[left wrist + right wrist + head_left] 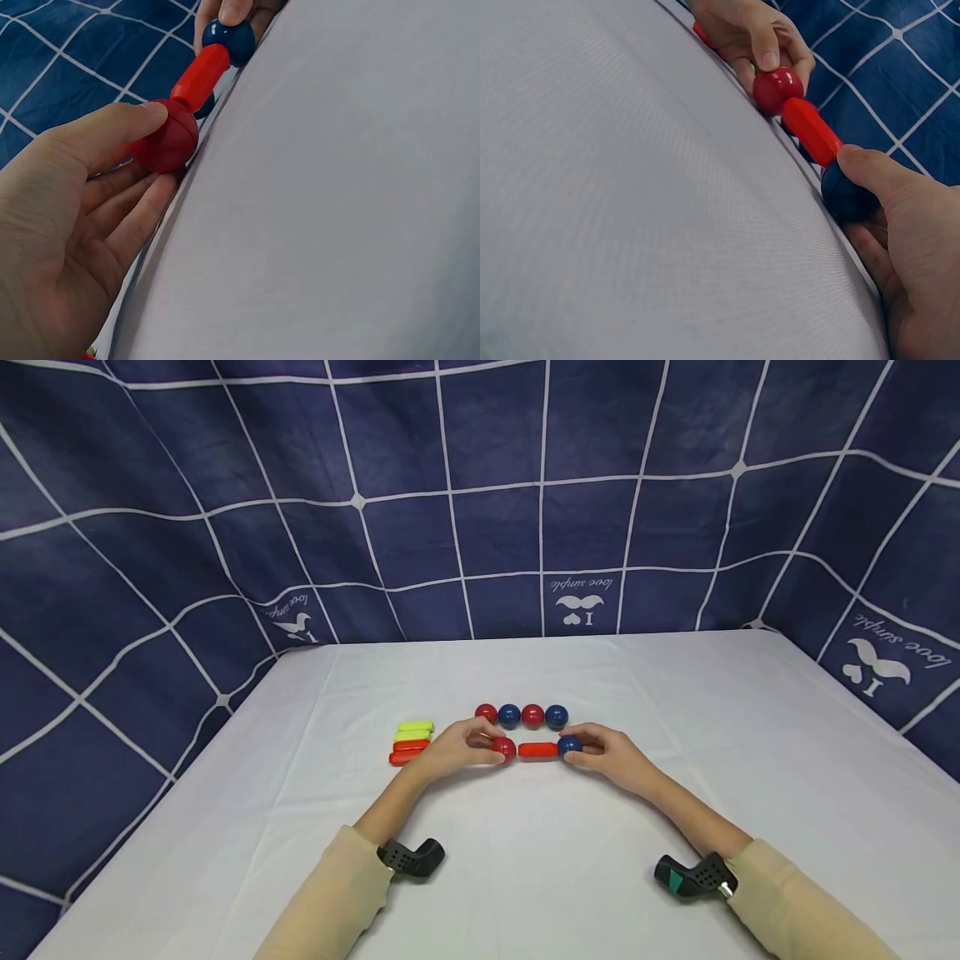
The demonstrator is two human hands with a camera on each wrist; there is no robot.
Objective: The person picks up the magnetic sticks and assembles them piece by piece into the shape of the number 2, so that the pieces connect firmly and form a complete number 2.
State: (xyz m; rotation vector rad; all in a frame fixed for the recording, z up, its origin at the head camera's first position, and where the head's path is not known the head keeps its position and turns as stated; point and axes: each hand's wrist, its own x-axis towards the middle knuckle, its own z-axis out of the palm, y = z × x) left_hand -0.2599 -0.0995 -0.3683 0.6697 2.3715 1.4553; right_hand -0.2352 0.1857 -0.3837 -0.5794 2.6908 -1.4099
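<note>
A red rod (pixel 537 749) (pixel 199 75) (pixel 811 129) lies on the white tablecloth (pixel 540 860) with a ball at each end. My left hand (pixel 457 747) (pixel 90 195) pinches the red ball (pixel 504 748) (pixel 166 141) (pixel 777 88) at its left end between thumb and fingers. My right hand (pixel 603 753) (pixel 900 225) pinches the blue ball (pixel 569 745) (pixel 233 36) (pixel 847 196) at its right end. Just behind stands a row of balls (pixel 521 716), alternating red and blue.
Left of my left hand lies a stack of rods: two yellow-green ones (pixel 414 731) and two red ones (pixel 408 752). A dark blue cloth with a white grid (pixel 480 493) walls in the table at the back and both sides.
</note>
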